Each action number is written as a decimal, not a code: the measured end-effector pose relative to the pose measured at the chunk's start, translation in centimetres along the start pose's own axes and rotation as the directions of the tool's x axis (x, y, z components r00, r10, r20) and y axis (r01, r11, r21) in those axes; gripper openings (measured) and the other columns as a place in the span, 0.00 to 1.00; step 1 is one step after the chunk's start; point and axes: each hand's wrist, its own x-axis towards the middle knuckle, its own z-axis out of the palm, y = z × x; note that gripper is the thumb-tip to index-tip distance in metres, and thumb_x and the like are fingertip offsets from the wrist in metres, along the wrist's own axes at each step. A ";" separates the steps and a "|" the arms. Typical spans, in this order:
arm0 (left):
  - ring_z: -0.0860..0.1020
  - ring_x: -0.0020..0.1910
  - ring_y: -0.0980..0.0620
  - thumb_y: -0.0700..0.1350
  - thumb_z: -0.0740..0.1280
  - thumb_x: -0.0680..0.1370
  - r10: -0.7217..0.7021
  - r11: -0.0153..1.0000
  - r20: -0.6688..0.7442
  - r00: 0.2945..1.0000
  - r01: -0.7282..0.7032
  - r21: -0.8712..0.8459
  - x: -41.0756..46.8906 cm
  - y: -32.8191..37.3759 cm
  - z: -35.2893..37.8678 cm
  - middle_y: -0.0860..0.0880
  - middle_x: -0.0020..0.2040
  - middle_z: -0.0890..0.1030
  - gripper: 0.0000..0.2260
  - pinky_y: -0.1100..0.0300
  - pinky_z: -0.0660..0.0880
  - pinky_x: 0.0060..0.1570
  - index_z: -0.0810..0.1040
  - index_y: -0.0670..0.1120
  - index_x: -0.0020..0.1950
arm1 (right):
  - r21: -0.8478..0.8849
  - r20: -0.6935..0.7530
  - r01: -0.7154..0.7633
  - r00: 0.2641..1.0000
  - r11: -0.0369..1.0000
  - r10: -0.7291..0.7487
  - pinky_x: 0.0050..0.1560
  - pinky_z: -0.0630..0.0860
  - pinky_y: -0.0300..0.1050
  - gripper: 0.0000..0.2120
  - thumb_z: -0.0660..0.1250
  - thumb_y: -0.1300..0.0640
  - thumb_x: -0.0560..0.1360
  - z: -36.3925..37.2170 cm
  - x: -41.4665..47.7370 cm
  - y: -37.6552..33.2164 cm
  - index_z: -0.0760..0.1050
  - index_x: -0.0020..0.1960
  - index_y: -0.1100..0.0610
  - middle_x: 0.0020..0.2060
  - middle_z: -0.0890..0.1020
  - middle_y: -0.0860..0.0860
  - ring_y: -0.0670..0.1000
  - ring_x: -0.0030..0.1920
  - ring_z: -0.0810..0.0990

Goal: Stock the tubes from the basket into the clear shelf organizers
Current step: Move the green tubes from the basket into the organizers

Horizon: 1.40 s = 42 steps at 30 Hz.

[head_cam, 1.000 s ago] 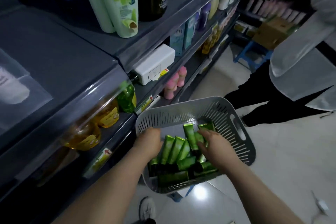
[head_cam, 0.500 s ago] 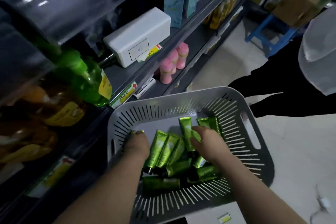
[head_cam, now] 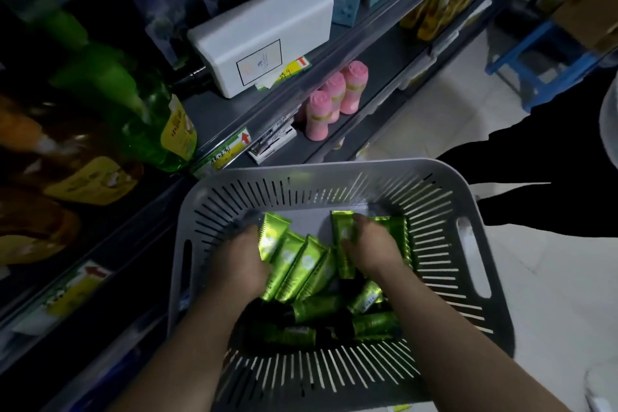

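In the head view, both your hands are down in the grey basket (head_cam: pixel 334 169). Your right hand (head_cam: pixel 373 249) curls its fingers over one green tube (head_cam: pixel 339 224). Your left hand (head_cam: pixel 240 259) touches the fanned tubes (head_cam: pixel 294 261); I cannot tell its grip.

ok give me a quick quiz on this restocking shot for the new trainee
1. True or false: the left hand and the right hand are both inside the grey basket.
2. The bottles standing on the shelf beyond the basket are: A blue, B pink, C black.
3. Fill in: the tubes lying in the basket are ___ in colour.

Key: 1 true; 2 B; 3 green.
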 end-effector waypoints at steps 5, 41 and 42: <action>0.78 0.41 0.49 0.41 0.72 0.71 -0.021 0.952 -0.062 0.998 0.001 -0.306 -2.3 -0.4 -3.2 0.51 0.41 0.80 0.12 0.55 0.76 0.42 0.73 0.50 0.50 | -0.051 0.006 -0.044 0.999 0.998 0.044 0.57 0.72 0.50 0.28 0.68 0.54 0.74 1.9 1.7 -1.1 0.60 0.69 0.58 0.61 0.74 0.59 0.61 0.61 0.74; 0.77 0.38 0.53 0.56 0.72 0.71 -0.170 0.889 -0.755 0.633 -0.232 -0.395 -34.1 -12.1 -24.1 0.55 0.37 0.80 0.12 0.47 0.77 0.43 0.75 0.53 0.48 | 0.048 -0.239 0.905 0.422 0.423 -0.875 0.49 0.76 0.48 0.08 0.69 0.51 0.73 -11.2 -32.1 -28.9 0.77 0.51 0.52 0.46 0.82 0.50 0.53 0.47 0.79; 0.77 0.38 0.53 0.59 0.71 0.70 -0.176 0.885 -0.763 0.622 -0.240 -0.400 -35.8 -13.4 -24.5 0.55 0.37 0.80 0.13 0.47 0.77 0.43 0.74 0.54 0.47 | 0.039 -0.242 0.914 0.402 0.405 -0.883 0.47 0.75 0.47 0.07 0.69 0.51 0.73 -10.6 -33.6 -29.9 0.77 0.50 0.52 0.45 0.82 0.49 0.52 0.47 0.79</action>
